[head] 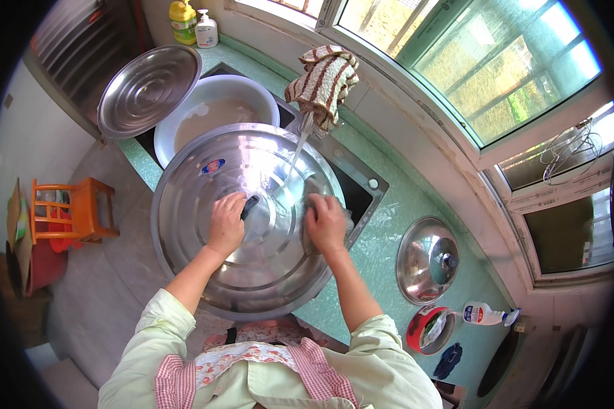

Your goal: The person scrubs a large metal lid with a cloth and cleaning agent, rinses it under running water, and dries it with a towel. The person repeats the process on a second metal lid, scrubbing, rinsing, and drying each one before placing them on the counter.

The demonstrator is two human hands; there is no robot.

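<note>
A large round stainless steel lid (276, 266) lies over the sink (376, 194) in front of me, its ridged face up. My left hand (228, 222) grips the black lid handle (249, 206) at its centre. On the lid's right side, my right hand (327, 222) presses a wet grey cloth (310, 235) against the metal. Water runs onto the lid from a faucet (308, 125), over which a brown-striped towel (322, 76) is draped. Behind the lid, a white basin (266, 97) holds cloudy water. A smaller metal lid (148, 92) leans on the basin's left rim.
On the green counter (378, 266) at right are a domed pot lid (428, 260), a red round tin (430, 330), a spray bottle (483, 313) and a dark blue cloth (447, 360). Two pump bottles stand at the back left. An orange wooden chair (89, 209) is on the floor, left.
</note>
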